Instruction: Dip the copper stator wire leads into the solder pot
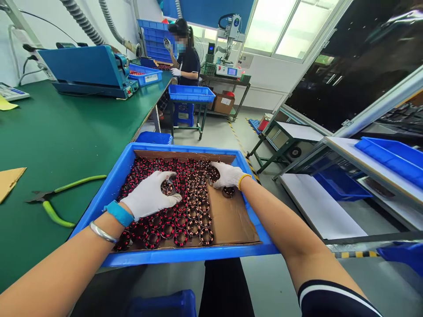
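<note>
A blue plastic tray (185, 255) lined with cardboard (228, 220) lies before me, filled on its left and middle with rows of ring-shaped wound coils (181, 237), some red, some copper. My left hand (150, 196), in a white glove, grips a coil ring (168, 188) between thumb and fingers above the rows. My right hand (228, 175), also gloved, is at the far right of the rows, its fingers closed around a copper coil ring (214, 174). Just below that hand a single coil (228, 192) rests on bare cardboard.
Green-handled pliers (62, 193) and a cardboard piece (9, 182) lie on the green bench (82, 132) at left, with a blue machine (82, 68) behind. A co-worker (188, 57) sits farther along the bench. Shelves with blue trays (393, 154) stand at right.
</note>
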Available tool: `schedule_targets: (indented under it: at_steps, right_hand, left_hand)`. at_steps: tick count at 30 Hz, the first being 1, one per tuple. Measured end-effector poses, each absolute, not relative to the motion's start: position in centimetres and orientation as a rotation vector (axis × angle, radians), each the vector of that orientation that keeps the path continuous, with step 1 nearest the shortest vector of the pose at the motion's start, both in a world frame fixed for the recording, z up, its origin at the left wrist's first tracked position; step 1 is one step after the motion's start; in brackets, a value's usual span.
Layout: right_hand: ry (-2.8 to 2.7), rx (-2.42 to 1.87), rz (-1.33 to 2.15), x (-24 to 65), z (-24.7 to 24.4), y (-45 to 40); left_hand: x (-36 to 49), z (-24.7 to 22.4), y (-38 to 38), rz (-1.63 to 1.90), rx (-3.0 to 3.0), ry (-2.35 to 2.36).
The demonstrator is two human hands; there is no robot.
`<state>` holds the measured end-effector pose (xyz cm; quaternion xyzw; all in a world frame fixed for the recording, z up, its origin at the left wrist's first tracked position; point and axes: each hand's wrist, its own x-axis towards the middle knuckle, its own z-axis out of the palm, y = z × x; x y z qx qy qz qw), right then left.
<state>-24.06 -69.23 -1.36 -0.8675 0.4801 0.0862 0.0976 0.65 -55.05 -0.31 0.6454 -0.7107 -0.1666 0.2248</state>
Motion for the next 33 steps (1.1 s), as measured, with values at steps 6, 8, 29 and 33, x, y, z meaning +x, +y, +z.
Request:
schedule_targets:
  at_steps: [6, 8, 29, 33]
  right_hand:
    - [1.613, -2.714, 0.326, -22.4, 0.4, -68.7]
    - [1.521, -2.819, 0.239, -22.1, 0.2, -68.8]
    - [1.484, -2.636, 0.168, -21.1, 0.0, -71.7]
    - [1.865, -2.432, 0.27, -23.2, 0.7, -71.7]
  left_hand:
    - [0.0, -0.3, -54.8, -0.47, 1.786, -2.045]
    - [-0.1, -0.3, -54.8, -0.491, 1.805, -2.063]
    - [0.1, -0.6, -55.3, -0.505, 1.892, -2.052]
    - [0.4, -1.0, -55.7, -0.499, 1.872, -2.044]
